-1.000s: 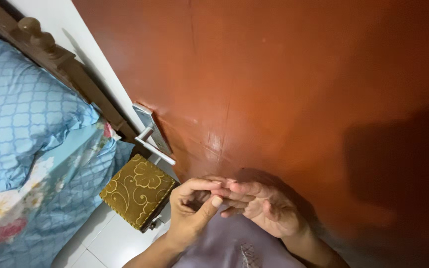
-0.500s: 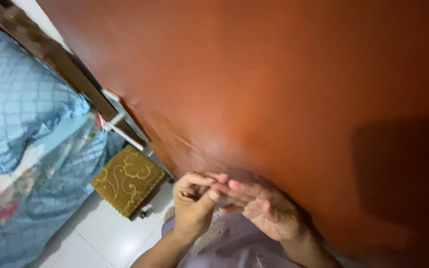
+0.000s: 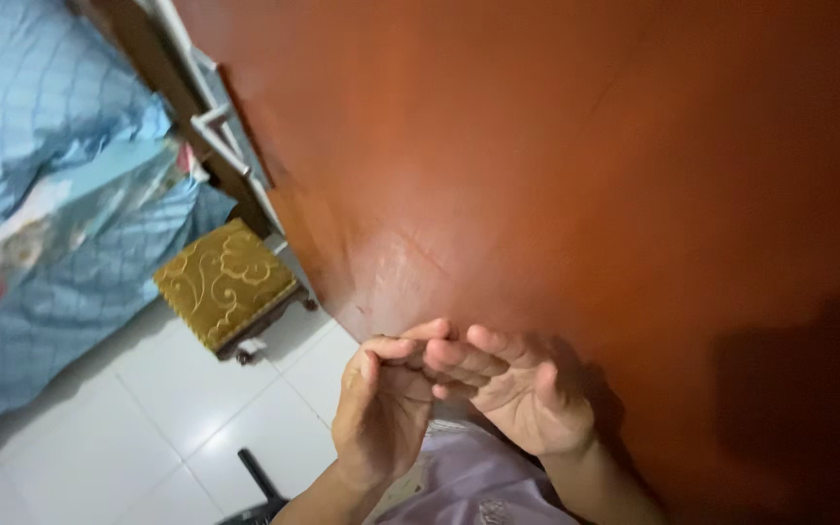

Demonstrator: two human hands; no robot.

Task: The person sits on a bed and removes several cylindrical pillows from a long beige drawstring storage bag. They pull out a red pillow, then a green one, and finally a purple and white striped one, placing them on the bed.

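The left hand (image 3: 378,413) and right hand (image 3: 517,394) were held empty, fingers loosely spread and fingertips touching, just before the orange-brown door (image 3: 556,165).

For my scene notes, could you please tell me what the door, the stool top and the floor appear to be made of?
Door: probably wood with a glossy reddish-brown paint or varnish; it shows soft sheen and fine scratches.
Stool: top looks like woven olive-gold fabric with a paler swirl pattern, on dark, possibly wooden, legs.
Floor: white glazed tiles, going by the grout lines and gloss.
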